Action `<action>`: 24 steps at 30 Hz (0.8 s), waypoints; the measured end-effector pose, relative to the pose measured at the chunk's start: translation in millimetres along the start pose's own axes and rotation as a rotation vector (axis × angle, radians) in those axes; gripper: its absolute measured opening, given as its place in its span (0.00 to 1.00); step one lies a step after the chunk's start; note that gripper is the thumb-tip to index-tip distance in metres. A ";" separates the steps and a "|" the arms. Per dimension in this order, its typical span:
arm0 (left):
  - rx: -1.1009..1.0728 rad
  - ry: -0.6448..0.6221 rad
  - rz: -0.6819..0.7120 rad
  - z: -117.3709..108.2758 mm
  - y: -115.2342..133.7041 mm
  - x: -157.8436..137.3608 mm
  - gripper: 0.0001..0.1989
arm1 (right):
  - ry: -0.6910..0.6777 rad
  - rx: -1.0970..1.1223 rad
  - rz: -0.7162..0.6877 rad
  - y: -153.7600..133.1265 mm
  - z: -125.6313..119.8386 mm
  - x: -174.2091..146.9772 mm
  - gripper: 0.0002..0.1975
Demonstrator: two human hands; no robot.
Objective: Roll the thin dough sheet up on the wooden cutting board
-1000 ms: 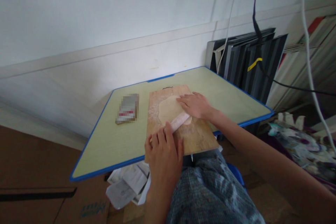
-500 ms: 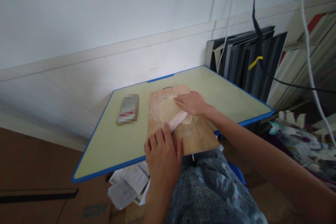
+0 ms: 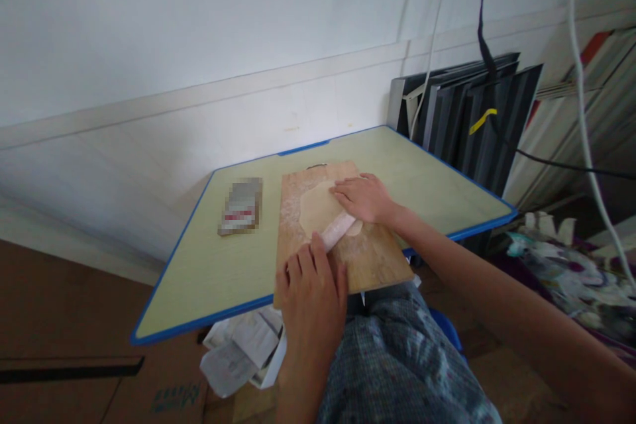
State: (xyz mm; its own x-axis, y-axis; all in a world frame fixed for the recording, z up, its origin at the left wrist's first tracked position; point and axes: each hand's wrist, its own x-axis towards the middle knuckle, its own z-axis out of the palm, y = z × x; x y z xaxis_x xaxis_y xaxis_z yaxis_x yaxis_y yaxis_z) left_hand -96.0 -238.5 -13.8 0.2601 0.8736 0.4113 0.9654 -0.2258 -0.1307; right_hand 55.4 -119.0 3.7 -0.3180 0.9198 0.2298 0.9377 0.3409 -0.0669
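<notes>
A flour-dusted rolling pin [image 3: 338, 230] lies slantwise over the near part of a flat, pale sheet of dough [image 3: 314, 207]. Under the dough is a wooden cutting board [image 3: 380, 266], with white flour scattered along its left side. My left hand [image 3: 314, 278] rests over the pin's near end, fingers pointing forward. Over the far end lies my right hand [image 3: 365, 199], its fingers reaching across the dough's right side. Both ends of the pin are hidden beneath my hands.
The board sits on a pale table [image 3: 223, 278] with a blue rim [image 3: 169, 278], against a white wall. A pixelated packet [image 3: 241, 207] lies at left. Dark panels [image 3: 467, 112] lean beyond the table's right side. White boxes [image 3: 248, 344] are below, and cables hang at right.
Both hands and the rolling pin have shifted very slightly toward me over the dough. The view has moved a little; the board and packet keep their places on the table.
</notes>
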 end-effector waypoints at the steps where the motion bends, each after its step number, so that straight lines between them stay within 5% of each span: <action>1: 0.003 0.000 -0.002 -0.3 0.1 0.3 0.23 | -0.016 0.005 -0.002 -1.1 -0.2 6.4 0.20; 11: 0.049 -0.016 -0.014 -1.5 1.4 2.6 0.26 | -0.103 0.050 -0.006 -6.3 3.2 48.2 0.21; 24: 0.062 0.004 -0.014 1.5 1.0 0.1 0.24 | -0.093 0.030 -0.023 -5.6 -2.0 33.0 0.21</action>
State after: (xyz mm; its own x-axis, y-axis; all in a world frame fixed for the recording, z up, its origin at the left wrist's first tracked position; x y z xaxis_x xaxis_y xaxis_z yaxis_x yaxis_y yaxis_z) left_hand -95.0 -238.0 -15.3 0.2467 0.8747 0.4171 0.9658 -0.1863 -0.1804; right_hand 39.9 -91.0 13.6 -0.3524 0.9252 0.1406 0.9258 0.3666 -0.0921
